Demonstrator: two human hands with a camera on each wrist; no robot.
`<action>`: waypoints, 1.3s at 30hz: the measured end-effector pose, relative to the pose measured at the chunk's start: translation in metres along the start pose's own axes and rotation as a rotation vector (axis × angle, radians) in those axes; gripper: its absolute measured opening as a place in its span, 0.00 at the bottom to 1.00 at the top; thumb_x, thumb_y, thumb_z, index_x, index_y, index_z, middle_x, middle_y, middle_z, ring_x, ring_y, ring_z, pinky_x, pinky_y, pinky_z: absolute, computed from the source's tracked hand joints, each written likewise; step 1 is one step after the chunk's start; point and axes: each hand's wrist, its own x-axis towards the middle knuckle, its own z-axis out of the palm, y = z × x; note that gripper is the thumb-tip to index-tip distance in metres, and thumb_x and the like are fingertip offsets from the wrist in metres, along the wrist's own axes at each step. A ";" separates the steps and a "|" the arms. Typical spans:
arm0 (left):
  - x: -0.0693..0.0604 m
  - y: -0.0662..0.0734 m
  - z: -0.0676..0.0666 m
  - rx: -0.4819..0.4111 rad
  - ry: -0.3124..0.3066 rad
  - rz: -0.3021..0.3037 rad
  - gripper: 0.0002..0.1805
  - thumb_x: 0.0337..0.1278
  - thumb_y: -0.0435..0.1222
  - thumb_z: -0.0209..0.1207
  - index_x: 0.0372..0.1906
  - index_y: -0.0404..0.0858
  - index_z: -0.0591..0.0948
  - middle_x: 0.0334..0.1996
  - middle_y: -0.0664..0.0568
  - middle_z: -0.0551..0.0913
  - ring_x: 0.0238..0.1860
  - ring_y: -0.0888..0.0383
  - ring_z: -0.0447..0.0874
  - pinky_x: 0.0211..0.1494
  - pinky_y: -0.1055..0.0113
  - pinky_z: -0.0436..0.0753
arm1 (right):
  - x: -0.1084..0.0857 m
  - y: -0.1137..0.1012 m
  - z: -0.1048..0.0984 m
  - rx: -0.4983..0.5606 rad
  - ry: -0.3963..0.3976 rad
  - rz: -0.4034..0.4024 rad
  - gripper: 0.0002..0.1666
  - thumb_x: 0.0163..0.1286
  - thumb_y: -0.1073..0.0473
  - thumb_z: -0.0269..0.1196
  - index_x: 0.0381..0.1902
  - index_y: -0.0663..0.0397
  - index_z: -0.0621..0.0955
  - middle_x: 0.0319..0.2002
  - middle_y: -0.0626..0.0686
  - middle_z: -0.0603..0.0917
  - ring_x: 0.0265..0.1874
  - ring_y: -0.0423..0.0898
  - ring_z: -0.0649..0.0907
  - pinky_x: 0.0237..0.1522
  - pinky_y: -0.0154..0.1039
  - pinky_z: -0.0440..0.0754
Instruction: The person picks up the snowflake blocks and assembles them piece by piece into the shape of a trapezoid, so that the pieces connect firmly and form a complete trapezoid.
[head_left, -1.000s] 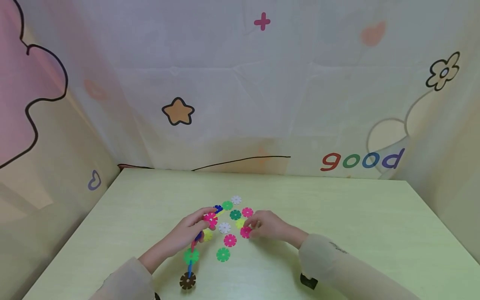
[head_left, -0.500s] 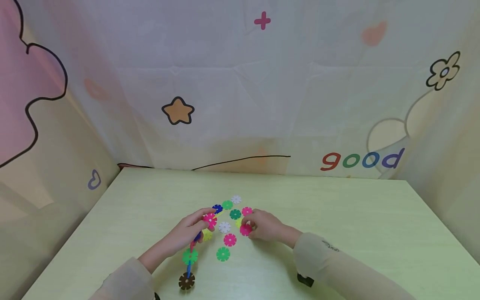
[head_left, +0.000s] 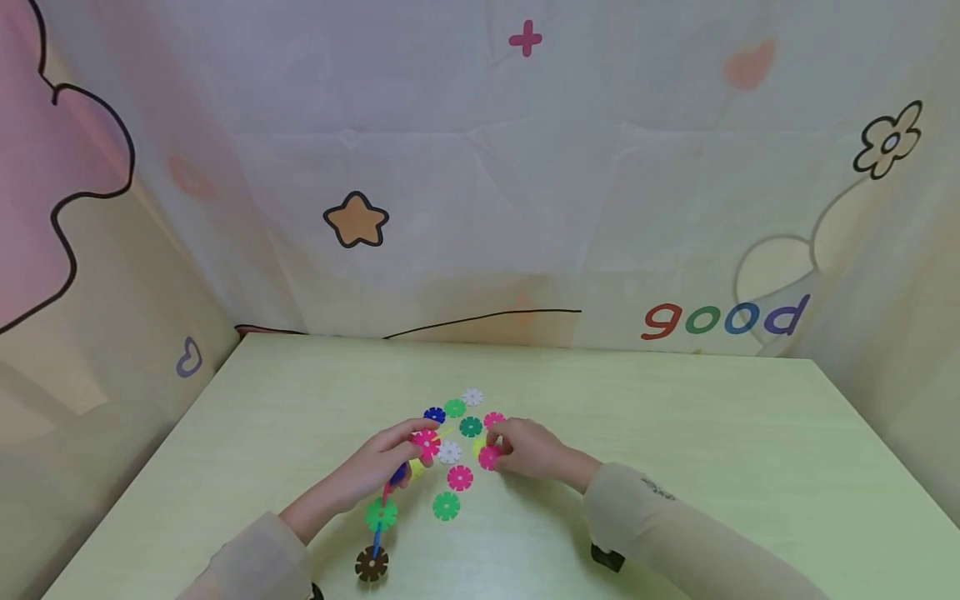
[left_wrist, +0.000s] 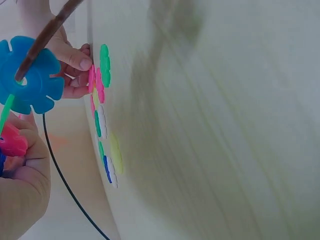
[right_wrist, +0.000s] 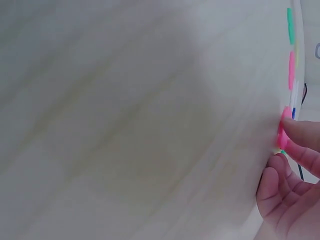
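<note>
My left hand (head_left: pixel 367 467) grips a chain of slotted plastic discs above the table. At its fingertips is a pink disc (head_left: pixel 427 444) with a yellow one set edge-on into it. Below the hand hang a green disc (head_left: pixel 381 514), a blue disc (left_wrist: pixel 47 70) and, lowest, a brown disc (head_left: pixel 372 564). Fingers hide part of the chain. Low at the tabletop, my right hand (head_left: pixel 534 450) pinches a loose pink disc (right_wrist: pixel 284 131) between thumb and forefinger. A yellow disc (head_left: pixel 478 447) lies partly hidden behind it.
Several loose discs lie flat between and beyond the hands, among them a white disc (head_left: pixel 449 452), a dark green disc (head_left: pixel 471 427), another pink disc (head_left: pixel 460 477) and a light green disc (head_left: pixel 446 506). A printed cloth (head_left: pixel 480 183) hangs behind the table (head_left: pixel 675 417).
My right hand has shifted slightly left with the pink disc at its fingertips. The chain's pink end has moved a little right, while its brown end has swung slightly left.
</note>
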 end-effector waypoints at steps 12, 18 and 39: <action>0.000 0.003 0.002 -0.030 -0.038 0.007 0.21 0.63 0.36 0.39 0.61 0.42 0.65 0.31 0.45 0.75 0.17 0.61 0.64 0.19 0.73 0.64 | -0.014 -0.002 -0.005 0.171 0.044 -0.034 0.10 0.54 0.66 0.63 0.25 0.52 0.71 0.23 0.48 0.73 0.26 0.43 0.71 0.29 0.33 0.71; -0.001 0.005 0.008 0.013 -0.034 0.057 0.23 0.61 0.47 0.47 0.58 0.41 0.69 0.27 0.51 0.74 0.15 0.62 0.62 0.16 0.73 0.62 | -0.031 -0.009 -0.022 0.453 0.067 -0.123 0.05 0.58 0.67 0.59 0.32 0.58 0.72 0.28 0.53 0.77 0.26 0.44 0.77 0.30 0.37 0.78; -0.008 0.020 0.032 0.324 0.093 0.184 0.21 0.48 0.50 0.59 0.47 0.45 0.80 0.14 0.59 0.71 0.16 0.67 0.63 0.19 0.75 0.65 | -0.068 -0.033 -0.039 0.653 0.036 -0.237 0.08 0.60 0.64 0.58 0.36 0.62 0.75 0.33 0.59 0.79 0.29 0.46 0.81 0.30 0.38 0.81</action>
